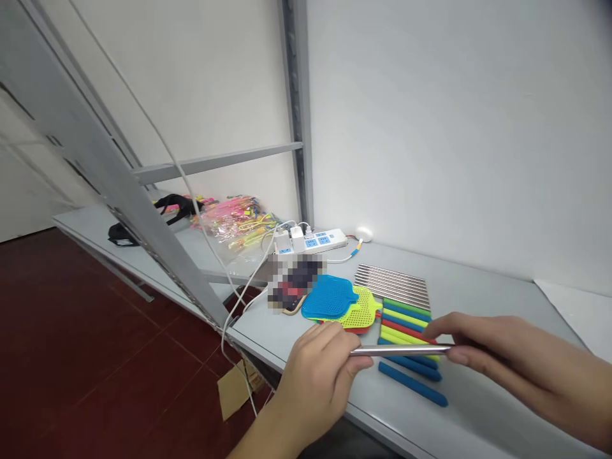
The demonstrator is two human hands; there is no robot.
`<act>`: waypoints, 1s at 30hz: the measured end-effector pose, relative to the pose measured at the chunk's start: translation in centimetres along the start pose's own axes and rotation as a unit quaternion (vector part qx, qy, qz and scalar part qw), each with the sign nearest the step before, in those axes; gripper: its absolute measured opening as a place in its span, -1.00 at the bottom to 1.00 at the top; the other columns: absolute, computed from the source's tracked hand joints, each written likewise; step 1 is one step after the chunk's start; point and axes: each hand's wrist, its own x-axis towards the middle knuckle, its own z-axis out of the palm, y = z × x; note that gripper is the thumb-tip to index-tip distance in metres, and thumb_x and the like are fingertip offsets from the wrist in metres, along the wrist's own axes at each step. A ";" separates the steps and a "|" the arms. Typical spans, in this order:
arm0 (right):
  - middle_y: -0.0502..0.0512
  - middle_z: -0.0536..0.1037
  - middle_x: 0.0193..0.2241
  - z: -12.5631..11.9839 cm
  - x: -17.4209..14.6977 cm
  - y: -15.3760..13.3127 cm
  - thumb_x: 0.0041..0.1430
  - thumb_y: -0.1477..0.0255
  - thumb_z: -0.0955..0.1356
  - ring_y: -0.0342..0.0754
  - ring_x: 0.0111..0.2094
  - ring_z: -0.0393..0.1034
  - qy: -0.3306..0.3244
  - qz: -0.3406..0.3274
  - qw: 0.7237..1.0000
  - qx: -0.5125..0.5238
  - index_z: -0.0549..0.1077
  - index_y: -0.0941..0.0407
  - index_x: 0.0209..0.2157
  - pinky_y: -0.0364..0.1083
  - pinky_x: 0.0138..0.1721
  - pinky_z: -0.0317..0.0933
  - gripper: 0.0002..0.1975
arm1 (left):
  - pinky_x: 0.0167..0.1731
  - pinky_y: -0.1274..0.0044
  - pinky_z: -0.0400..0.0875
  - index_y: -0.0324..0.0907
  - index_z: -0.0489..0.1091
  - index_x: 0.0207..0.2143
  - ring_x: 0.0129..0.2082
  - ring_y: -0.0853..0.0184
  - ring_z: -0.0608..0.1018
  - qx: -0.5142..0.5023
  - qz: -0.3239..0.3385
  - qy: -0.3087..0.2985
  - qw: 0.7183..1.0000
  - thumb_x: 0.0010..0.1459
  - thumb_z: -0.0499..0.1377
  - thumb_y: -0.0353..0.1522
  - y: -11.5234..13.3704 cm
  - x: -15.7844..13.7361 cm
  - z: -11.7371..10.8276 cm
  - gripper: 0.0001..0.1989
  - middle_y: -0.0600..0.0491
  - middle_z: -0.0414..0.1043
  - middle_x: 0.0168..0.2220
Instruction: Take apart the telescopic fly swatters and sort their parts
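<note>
A slim metal tube (399, 350) is held level above the shelf. My left hand (322, 370) is closed around its left end. At the other end, the thumb and fingers of my right hand (507, 357) grip the tube's tip. Beneath the tube lies a row of coloured sticks, among them a red stick (404, 328) and a blue stick (414, 384) nearest the shelf's front. Farther back, several more shiny metal tubes (392, 285) lie side by side. Stacked fly swatter heads rest to the left: a blue head (329, 296), a yellow head (361, 309) and a mostly covered red one.
A blurred phone (296, 284) lies left of the swatter heads, with a white power strip (320, 241) behind it. White cables (224, 319) hang over the front edge by a grey upright (157, 236). Plastic-bagged colourful items (239, 220) lie farther left; cardboard (234, 389) is on the floor.
</note>
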 end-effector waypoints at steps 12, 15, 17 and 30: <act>0.09 0.59 -0.53 -0.8 -5.0 -0.2 0.13 0.27 0.43 -0.06 -0.55 0.44 0.114 0.135 0.910 0.374 0.35 0.07 -0.49 -0.11 -0.54 0.32 -0.75 | -0.51 0.54 0.16 -0.13 0.34 -0.45 -0.53 0.34 0.36 -0.156 -0.069 -0.010 0.985 0.30 0.03 -0.32 3.2 0.0 3.1 -0.76 0.07 0.29 -0.55; 0.07 0.58 -0.56 -0.6 -4.9 -0.2 0.12 0.27 0.44 -0.08 -0.59 0.43 0.133 0.143 0.898 0.395 0.38 0.08 -0.46 -0.10 -0.52 0.32 -0.77 | -0.51 0.53 0.12 -0.13 0.35 -0.47 -0.55 0.35 0.33 -0.210 -0.106 0.008 0.972 0.29 0.03 -0.25 4.0 -0.4 4.4 -0.71 0.09 0.25 -0.58; 0.05 0.55 -0.61 -0.7 -4.7 0.0 0.11 0.25 0.44 -0.09 -0.63 0.40 0.142 0.142 0.891 0.406 0.42 0.09 -0.42 -0.10 -0.56 0.30 -0.78 | -0.51 0.53 0.09 -0.14 0.35 -0.50 -0.57 0.37 0.29 -0.253 -0.150 0.017 0.956 0.29 0.03 -0.18 4.6 -0.3 5.2 -0.65 0.10 0.21 -0.60; -0.04 0.37 -0.58 -3.2 2.0 1.7 0.35 0.07 0.12 -0.12 -0.55 0.29 0.193 0.136 0.947 0.219 0.42 0.08 -0.25 -0.12 -0.48 0.24 -0.56 | -0.61 0.62 0.02 -0.11 0.26 0.01 -0.58 0.52 0.27 -0.595 -0.403 -0.074 0.692 0.19 0.09 -0.03 7.5 4.8 10.8 -0.55 0.08 0.27 -0.28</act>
